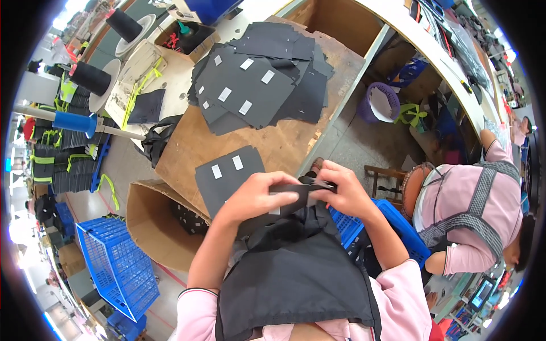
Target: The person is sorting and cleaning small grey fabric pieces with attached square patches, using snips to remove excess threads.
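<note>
A dark fabric panel (pixel 294 207) is held up in front of my apron, with a small white label on it near my left hand. My left hand (pixel 256 196) is closed on its left side, thumb laid along the top. At the right side, the fingers of my right hand (pixel 344 190) pinch the panel's edge. Something small and greyish shows by the right fingertips, too blurred to name. Just beyond my left hand, another dark panel (pixel 213 187) with white labels lies on the wooden table (pixel 187 142). Farther back is a heap of similar labelled panels (pixel 250 85).
Left of the table stand an open cardboard box (pixel 148 227) and a blue plastic crate (pixel 116 267). Black thread cones (pixel 91 79) sit at the far left. A purple basket (pixel 369 108) is at the right, and a co-worker in pink (pixel 460 207) sits close by.
</note>
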`<state>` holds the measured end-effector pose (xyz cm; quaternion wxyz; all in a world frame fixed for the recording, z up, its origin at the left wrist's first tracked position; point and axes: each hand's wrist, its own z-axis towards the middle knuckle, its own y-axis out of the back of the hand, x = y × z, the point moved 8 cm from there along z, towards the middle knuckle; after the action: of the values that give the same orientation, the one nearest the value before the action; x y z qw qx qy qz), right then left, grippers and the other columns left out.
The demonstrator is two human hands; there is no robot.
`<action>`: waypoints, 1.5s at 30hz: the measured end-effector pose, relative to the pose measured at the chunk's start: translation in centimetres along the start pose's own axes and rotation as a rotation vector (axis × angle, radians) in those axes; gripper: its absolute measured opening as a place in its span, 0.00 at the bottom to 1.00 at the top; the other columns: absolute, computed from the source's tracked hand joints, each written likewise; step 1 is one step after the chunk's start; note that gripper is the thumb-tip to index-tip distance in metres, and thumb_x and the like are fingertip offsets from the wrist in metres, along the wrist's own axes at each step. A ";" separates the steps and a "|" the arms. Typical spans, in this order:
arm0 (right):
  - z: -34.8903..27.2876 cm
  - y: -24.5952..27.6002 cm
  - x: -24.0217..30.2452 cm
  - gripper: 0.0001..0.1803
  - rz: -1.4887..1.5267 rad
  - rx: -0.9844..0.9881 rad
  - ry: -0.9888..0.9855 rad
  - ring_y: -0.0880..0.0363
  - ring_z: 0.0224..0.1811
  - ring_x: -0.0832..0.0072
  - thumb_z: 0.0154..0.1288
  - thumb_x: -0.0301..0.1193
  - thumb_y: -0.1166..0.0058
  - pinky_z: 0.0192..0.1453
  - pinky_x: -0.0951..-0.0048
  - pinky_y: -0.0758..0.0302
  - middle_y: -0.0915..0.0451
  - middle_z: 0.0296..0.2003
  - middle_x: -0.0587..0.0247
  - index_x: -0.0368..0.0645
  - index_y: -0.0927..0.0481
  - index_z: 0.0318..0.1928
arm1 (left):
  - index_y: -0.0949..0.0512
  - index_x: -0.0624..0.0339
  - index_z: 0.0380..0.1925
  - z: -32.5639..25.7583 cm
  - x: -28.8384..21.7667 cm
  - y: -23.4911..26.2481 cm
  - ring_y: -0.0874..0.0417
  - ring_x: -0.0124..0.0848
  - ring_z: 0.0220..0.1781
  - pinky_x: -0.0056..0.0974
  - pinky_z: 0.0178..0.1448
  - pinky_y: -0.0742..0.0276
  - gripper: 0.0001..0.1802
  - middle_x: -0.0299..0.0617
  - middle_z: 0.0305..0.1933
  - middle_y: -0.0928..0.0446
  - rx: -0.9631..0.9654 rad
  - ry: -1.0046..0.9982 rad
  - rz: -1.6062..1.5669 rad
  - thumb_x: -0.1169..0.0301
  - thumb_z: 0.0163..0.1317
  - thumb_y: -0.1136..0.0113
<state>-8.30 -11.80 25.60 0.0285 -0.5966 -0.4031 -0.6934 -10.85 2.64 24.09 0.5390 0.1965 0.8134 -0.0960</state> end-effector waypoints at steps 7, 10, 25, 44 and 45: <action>-0.5 -0.2 -3.0 0.09 0.286 -0.311 -0.212 0.29 0.29 0.73 0.52 0.26 0.42 0.36 0.73 0.31 0.29 0.29 0.63 0.39 0.25 0.35 | 0.24 0.65 0.41 -1.8 2.6 0.3 0.22 0.23 0.36 0.29 0.44 0.27 0.21 0.36 0.35 0.21 0.050 0.170 -0.278 0.69 0.46 0.30; -2.7 1.2 2.2 0.16 -0.078 -0.496 -0.027 0.25 0.29 0.62 0.49 0.24 0.39 0.32 0.69 0.28 0.27 0.31 0.58 0.42 0.25 0.41 | 0.25 0.63 0.37 -1.8 3.3 0.3 0.22 0.20 0.33 0.26 0.40 0.26 0.17 0.35 0.33 0.21 -0.016 0.236 -0.425 0.74 0.45 0.31; -2.6 -0.5 4.6 0.17 -0.309 -0.368 0.259 0.29 0.23 0.69 0.42 0.25 0.37 0.26 0.72 0.34 0.28 0.26 0.66 0.44 0.22 0.38 | 0.26 0.63 0.38 -1.2 2.7 -0.5 0.23 0.20 0.32 0.27 0.38 0.27 0.20 0.36 0.33 0.22 -0.007 0.196 -0.451 0.70 0.46 0.29; -3.1 0.2 5.1 0.17 -0.350 -0.268 0.252 0.28 0.23 0.68 0.42 0.22 0.38 0.27 0.70 0.32 0.25 0.26 0.64 0.44 0.21 0.38 | 0.26 0.64 0.36 -1.0 2.5 -1.1 0.24 0.21 0.31 0.27 0.37 0.27 0.20 0.37 0.31 0.22 0.024 0.229 -0.420 0.69 0.44 0.28; -3.1 0.2 5.1 0.17 -0.350 -0.269 0.252 0.28 0.23 0.68 0.42 0.22 0.38 0.27 0.70 0.32 0.25 0.26 0.64 0.44 0.21 0.38 | 0.25 0.64 0.35 -1.0 2.4 -1.0 0.24 0.21 0.31 0.27 0.37 0.27 0.20 0.36 0.31 0.23 0.022 0.220 -0.394 0.69 0.44 0.28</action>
<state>-12.13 -11.53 30.20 -0.1213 -0.4250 -0.3976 -0.8041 -12.92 2.57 22.22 0.4156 0.0489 0.8890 -0.1860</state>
